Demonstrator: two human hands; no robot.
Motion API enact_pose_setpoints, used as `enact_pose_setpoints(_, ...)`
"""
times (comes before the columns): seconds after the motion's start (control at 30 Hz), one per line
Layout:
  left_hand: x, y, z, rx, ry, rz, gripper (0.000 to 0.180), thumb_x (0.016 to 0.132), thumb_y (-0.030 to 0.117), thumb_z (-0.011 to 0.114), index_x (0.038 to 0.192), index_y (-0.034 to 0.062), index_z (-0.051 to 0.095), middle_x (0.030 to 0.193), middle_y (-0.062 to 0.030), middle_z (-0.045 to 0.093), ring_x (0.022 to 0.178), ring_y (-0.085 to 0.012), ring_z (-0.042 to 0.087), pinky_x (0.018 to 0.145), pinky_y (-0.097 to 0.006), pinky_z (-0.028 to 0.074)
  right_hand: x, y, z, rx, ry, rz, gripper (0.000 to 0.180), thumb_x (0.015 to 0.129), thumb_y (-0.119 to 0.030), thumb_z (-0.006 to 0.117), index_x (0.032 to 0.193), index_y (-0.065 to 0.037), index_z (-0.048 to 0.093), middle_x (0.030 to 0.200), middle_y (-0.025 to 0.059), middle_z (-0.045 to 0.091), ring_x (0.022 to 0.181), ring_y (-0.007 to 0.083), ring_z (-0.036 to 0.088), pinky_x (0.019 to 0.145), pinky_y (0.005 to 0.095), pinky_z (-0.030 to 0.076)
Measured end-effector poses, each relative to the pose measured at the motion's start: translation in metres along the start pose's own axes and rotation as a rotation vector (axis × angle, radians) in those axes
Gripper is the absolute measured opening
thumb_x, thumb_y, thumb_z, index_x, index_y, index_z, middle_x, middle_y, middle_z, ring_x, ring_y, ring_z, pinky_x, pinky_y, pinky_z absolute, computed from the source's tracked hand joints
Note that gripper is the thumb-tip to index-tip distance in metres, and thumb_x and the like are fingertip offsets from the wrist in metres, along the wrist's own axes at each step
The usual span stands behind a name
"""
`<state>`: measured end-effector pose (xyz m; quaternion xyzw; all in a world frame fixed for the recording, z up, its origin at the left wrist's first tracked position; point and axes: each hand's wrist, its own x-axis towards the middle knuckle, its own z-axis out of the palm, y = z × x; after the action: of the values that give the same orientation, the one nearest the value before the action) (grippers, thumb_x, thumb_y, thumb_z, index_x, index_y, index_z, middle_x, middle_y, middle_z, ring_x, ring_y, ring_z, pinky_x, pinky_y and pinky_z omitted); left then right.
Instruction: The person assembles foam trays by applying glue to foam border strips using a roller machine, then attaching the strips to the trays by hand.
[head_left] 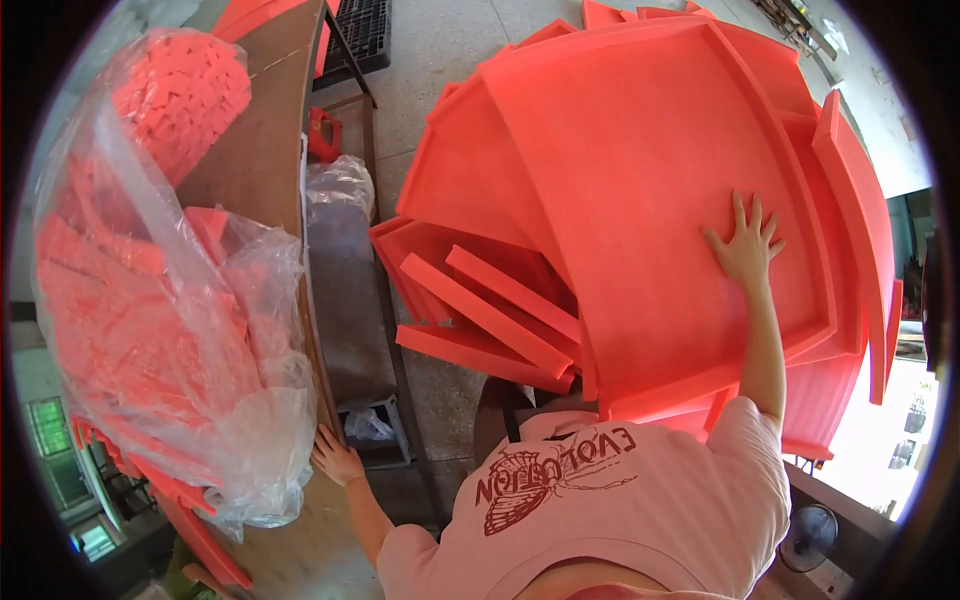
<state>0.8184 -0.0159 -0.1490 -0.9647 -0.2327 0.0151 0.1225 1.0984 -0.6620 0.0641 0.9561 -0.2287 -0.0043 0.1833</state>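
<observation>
My right hand (747, 245) lies with fingers spread on a large red foam panel (630, 190) that has a raised rim along its edges. Beneath that panel, more red foam pieces (480, 180) are stacked and fanned out. Over at the left, my left hand (337, 458) rests on the edge of a brown table (268, 110), its fingers stretched out and nothing in them. Right beside it is a big clear plastic bag (190, 330) filled with red foam pieces.
Loose red foam strips (485, 315) lie between the table and the stack. A red-handled tool (323, 135) and crumpled clear plastic (340, 185) sit on a lower shelf (350, 300). A black pallet (357, 40) is on the floor at the back. A curved foam strip (862, 230) stands at far right.
</observation>
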Motion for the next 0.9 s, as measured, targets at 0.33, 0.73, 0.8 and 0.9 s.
enact_pose_setpoints(0.33, 0.005, 0.018, -0.015, 0.029, -0.137, -0.082, 0.093, 0.055, 0.009, 0.066, 0.138, 0.0103, 0.022, 0.138, -0.0106, 0.029, 0.12, -0.036, 0.033, 0.102, -0.043, 0.028, 0.108, 0.06, 0.03, 0.153, 0.014, -0.008, 0.08, 0.071, -0.061, 0.055, 0.138, -0.028, 0.027, 0.146, 0.0088, 0.016, 0.132, 0.0421, 0.009, 0.097, 0.0682, 0.01)
enact_pose_setpoints(0.73, 0.025, 0.083, 0.014, 0.116, -0.093, -0.353, 0.075, 0.065, 0.006, 0.062, 0.133, 0.0046, 0.03, 0.134, -0.016, 0.035, 0.122, -0.0322, 0.035, 0.105, -0.037, 0.028, 0.372, 0.174, 0.121, 0.236, 0.168, -0.052, 0.075, 0.073, -0.058, 0.057, 0.136, -0.026, 0.032, 0.144, 0.0091, 0.02, 0.133, 0.036, 0.012, 0.101, 0.0627, 0.013)
enact_pose_setpoints(0.8, 0.06, 0.185, -0.039, -0.144, -0.294, -0.471, 0.06, 0.073, 0.004, 0.05, 0.13, -0.0041, 0.032, 0.136, -0.0127, 0.035, 0.127, -0.0276, 0.03, 0.107, -0.037, 0.024, 0.42, 0.205, 0.137, 0.184, 0.146, 0.035, 0.074, 0.073, -0.058, 0.056, 0.136, -0.026, 0.032, 0.144, 0.0087, 0.02, 0.133, 0.0356, 0.012, 0.101, 0.0621, 0.012)
enact_pose_setpoints(0.9, 0.05, 0.279, -0.062, -0.484, -0.609, -0.304, 0.079, 0.061, 0.005, 0.065, 0.132, 0.0005, 0.03, 0.134, -0.016, 0.038, 0.125, -0.0265, 0.035, 0.103, -0.037, 0.03, 0.478, 0.19, 0.153, 0.155, 0.112, -0.005, 0.074, 0.075, -0.058, 0.055, 0.136, -0.025, 0.031, 0.145, 0.0079, 0.018, 0.133, 0.035, 0.011, 0.101, 0.0616, 0.011)
